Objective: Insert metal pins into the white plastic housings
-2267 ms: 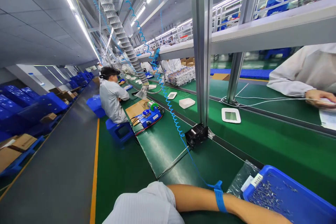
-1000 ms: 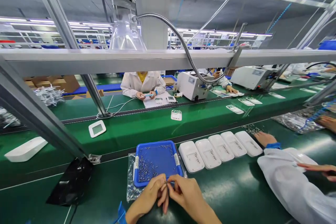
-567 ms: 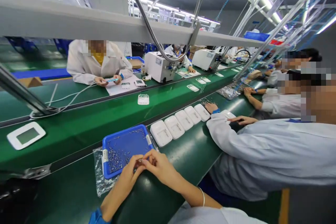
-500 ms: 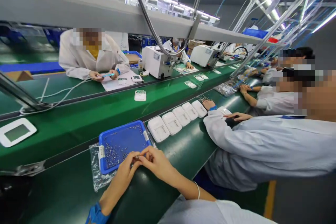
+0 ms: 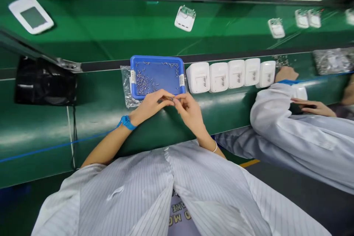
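My left hand (image 5: pixel 151 106) and my right hand (image 5: pixel 190 112) meet at the fingertips just in front of a blue tray (image 5: pixel 166 79). Both are closed in a pinch around a few tiny silvery parts (image 5: pixel 172 99) that look like screws; fingers partly cover them. Many loose screws (image 5: pixel 143 83) lie in the tray, heaped mostly at its left, with some along the far side and right corner. A clear plastic bag (image 5: pixel 127 94) sticks out from under the tray's left side. A blue wrist strap (image 5: pixel 127 122) is on my left wrist.
Several white housings (image 5: pixel 199 77) stand in a row right of the tray. Beyond runs a green conveyor (image 5: pixel 110 25) carrying white panels with circuit boards (image 5: pixel 185 18) and a screen panel (image 5: pixel 31 15). A co-worker's sleeve (image 5: pixel 279 107) is close at right. A black box (image 5: pixel 45 81) sits left.
The view has swung down and to the left, from the room to the bench and my own coat. My hands stay pinched together at the tray's near edge.
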Motion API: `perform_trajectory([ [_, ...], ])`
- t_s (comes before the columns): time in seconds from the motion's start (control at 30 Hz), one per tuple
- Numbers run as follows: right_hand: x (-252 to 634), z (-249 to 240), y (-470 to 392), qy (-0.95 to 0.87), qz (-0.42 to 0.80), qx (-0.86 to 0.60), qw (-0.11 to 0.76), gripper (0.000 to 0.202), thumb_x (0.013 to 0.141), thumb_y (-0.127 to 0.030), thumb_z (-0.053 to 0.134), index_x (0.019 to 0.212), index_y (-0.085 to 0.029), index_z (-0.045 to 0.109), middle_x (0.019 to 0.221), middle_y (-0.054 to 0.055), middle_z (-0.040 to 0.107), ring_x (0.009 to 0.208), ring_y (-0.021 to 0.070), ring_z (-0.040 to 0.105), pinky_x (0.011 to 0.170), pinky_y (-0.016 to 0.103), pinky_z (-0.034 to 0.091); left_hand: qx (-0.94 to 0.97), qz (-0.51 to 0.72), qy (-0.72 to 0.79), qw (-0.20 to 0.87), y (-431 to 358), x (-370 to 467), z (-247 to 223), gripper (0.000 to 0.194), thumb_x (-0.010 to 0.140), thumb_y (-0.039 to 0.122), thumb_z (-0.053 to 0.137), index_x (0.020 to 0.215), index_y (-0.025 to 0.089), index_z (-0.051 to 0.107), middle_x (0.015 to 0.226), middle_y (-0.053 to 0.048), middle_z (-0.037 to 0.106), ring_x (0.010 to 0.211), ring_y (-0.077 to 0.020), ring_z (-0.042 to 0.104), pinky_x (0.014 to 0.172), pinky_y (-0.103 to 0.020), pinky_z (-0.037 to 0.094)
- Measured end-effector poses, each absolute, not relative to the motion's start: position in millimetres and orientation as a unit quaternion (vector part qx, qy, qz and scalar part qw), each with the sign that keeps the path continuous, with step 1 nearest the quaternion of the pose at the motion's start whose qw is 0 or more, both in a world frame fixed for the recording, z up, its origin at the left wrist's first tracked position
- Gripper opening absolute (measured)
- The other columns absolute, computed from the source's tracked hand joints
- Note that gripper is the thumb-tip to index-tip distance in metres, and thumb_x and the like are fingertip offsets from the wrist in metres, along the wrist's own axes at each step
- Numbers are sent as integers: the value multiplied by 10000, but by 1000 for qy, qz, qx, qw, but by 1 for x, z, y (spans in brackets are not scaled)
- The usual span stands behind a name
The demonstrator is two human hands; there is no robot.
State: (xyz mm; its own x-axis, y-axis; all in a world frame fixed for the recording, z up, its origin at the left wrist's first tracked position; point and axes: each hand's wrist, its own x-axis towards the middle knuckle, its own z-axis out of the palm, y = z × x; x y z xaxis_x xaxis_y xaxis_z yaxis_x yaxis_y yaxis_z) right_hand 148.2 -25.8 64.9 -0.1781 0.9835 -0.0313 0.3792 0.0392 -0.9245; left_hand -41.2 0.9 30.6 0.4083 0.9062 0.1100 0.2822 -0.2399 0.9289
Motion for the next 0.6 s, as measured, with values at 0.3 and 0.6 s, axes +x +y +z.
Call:
perform_trajectory([
  [0.3, 152, 61, -27, -621, 459, -539, 336, 259, 1007, -493, 539, 1057, -242, 576, 630, -77, 470, 559, 120, 483, 581, 261, 390, 779, 344, 380, 360, 0, -39, 30, 328, 1074, 373, 422, 1176, 157, 646, 1108, -61, 712, 1030, -140, 675, 949, -266, 529],
  [0.6, 160, 55, -27, -651, 463, -483, 360, 235, 1034, -470, 536, 1086, -242, 563, 612, -85, 490, 516, 107, 495, 526, 250, 386, 836, 330, 341, 275, 0, -40, 29, 384, 1096, 370, 330, 1152, 135, 628, 1029, -68, 699, 991, -145, 669, 910, -267, 526],
])
